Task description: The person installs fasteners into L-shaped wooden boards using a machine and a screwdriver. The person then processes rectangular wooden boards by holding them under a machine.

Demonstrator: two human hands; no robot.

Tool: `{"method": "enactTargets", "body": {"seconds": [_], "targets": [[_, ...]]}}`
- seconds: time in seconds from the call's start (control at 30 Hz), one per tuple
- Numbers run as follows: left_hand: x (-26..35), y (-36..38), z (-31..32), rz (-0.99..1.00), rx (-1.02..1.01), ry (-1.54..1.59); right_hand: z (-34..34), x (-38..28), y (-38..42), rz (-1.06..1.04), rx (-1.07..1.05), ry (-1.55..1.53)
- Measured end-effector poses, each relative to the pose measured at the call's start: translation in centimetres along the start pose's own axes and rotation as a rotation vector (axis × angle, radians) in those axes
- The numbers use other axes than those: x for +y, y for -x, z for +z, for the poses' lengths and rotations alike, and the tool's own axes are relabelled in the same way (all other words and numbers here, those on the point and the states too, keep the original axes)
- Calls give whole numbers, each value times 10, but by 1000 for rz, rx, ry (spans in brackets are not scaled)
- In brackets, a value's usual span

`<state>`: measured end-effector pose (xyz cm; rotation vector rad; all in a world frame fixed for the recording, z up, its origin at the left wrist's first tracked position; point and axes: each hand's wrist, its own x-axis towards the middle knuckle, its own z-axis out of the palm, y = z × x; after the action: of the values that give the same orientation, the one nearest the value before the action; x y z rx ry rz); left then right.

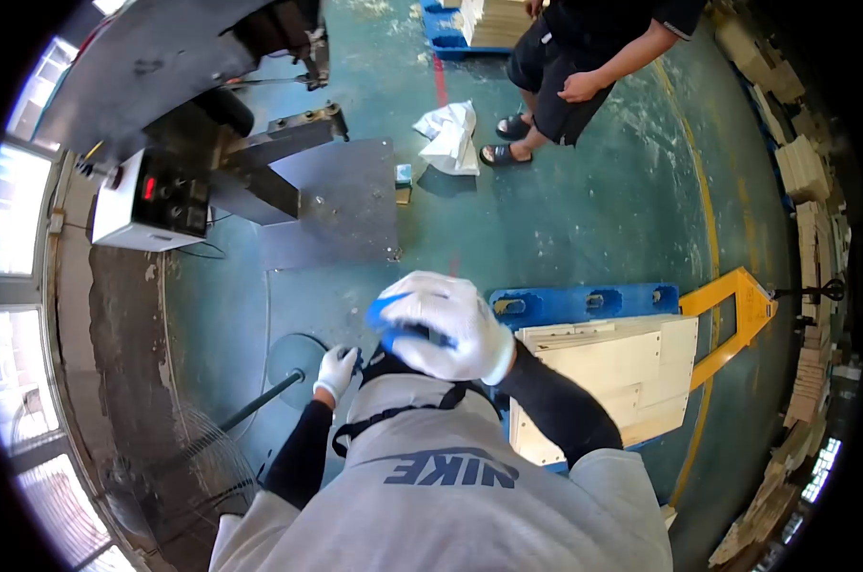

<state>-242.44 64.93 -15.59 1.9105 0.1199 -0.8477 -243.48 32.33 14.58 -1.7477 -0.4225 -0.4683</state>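
Observation:
My right hand (441, 326), in a white glove with blue-coated fingers and palm, is raised in front of my chest. Its fingers curve towards the thumb with a gap between them, and nothing shows in that gap. Lower, at my left side, my left hand (337, 372) hangs in a white glove near the dark pole (260, 398) of a standing fan. Its fingers point away from me and are partly hidden, with a dark patch at their tips. Just right of my right forearm lies a stack of pale wooden boards (608, 381) on a blue pallet (631, 299).
A machine with a grey metal plate (341, 205) and a white control box (150, 202) stands ahead left. Ahead, a person (569, 81) in dark clothes stands near a white sack (449, 136). A yellow pallet-jack handle (736, 319) juts out right. The fan's cage (203, 458) is close on my left.

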Motion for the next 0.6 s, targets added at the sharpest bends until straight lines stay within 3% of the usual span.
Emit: {"method": "enactTargets", "body": {"seconds": [0.07,0.17,0.3,0.43,0.6], "targets": [[37,-47,11,-31,-48,-124,-30,-3,-48,-233,-28,39],[121,-137,41,-31,-103,-234,-76,-2,-114,-367,-136,106],[211,-208,86,-52,-181,-385,-131,17,-183,-377,-169,228],[285,-269,139,120,-220,-416,-207,58,-229,-380,-251,240],[359,-318,194,43,-171,-278,-292,93,-285,-406,-370,233]]}}
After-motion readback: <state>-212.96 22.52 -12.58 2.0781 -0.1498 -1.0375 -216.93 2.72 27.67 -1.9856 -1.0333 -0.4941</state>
